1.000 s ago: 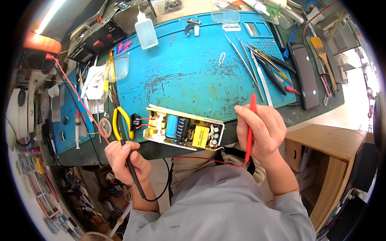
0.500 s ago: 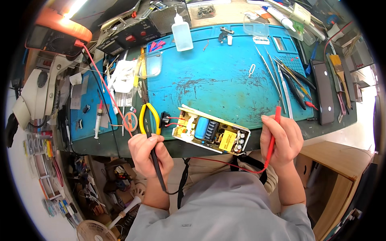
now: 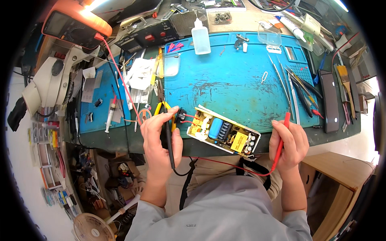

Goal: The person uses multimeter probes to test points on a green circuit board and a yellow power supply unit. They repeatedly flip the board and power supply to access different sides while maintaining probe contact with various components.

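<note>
My left hand (image 3: 158, 136) has a black multimeter probe (image 3: 169, 146) lodged in it, with thumb and index finger spread apart. Those two fingertips are beside a black power socket (image 3: 181, 116), wired in red to an opened power supply board (image 3: 227, 132). The board lies tilted in its white tray near the front edge, showing a blue capacitor and a yellow transformer. Yellow-handled pliers (image 3: 161, 98) lie partly hidden behind my left hand. Over the mat's right front, my right hand (image 3: 290, 145) grips a red multimeter probe (image 3: 280, 144), tip pointing away from me.
An orange multimeter (image 3: 72, 26) stands at the far left, its red lead crossing the bench. On the blue mat (image 3: 225, 88) are a clear bottle (image 3: 200, 39), tweezers (image 3: 280, 80), cutters (image 3: 300, 94) and a SIM-pin-like clip (image 3: 264, 77). A dark phone (image 3: 328, 102) lies right.
My left hand has moved forward and right to the black socket, its thumb and index finger opening out. The view has shifted slightly. My right hand keeps holding the red probe.
</note>
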Demonstrator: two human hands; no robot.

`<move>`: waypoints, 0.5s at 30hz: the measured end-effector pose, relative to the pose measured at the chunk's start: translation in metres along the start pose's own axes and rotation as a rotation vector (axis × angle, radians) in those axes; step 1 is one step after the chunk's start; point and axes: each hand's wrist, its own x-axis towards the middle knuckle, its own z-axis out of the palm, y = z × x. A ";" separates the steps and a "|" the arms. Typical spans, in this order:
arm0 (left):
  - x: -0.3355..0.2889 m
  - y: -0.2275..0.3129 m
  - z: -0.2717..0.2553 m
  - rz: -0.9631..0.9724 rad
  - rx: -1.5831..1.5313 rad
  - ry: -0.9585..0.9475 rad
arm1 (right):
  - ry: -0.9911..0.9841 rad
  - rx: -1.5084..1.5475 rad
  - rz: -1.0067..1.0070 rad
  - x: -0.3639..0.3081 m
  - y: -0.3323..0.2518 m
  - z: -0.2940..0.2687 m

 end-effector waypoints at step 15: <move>0.038 -0.028 -0.032 -0.078 -0.315 -0.349 | 0.014 0.015 -0.005 0.001 0.000 -0.001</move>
